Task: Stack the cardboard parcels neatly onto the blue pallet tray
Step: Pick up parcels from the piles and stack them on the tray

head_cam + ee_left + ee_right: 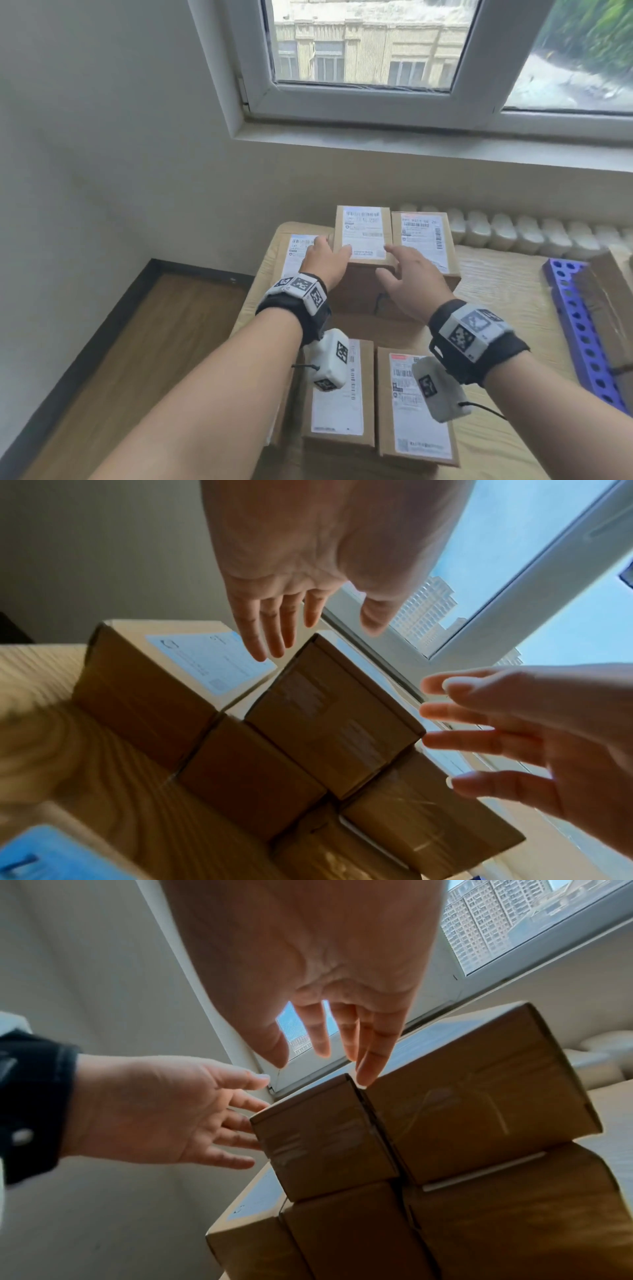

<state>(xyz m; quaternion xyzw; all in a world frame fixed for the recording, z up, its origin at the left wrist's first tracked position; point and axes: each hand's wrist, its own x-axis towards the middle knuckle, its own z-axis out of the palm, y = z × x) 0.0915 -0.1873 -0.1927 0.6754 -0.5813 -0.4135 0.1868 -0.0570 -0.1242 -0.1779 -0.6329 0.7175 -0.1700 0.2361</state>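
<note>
i see brown cardboard parcels with white shipping labels grouped on the desk. the top parcel (363,236) sits upright on a lower row, with a labelled parcel (424,241) just beside it. two more parcels (339,387) lie flat nearer me. the blue pallet tray (579,329) lies at the right.

parcel labels (363,231) printed, text unreadable.
</note>
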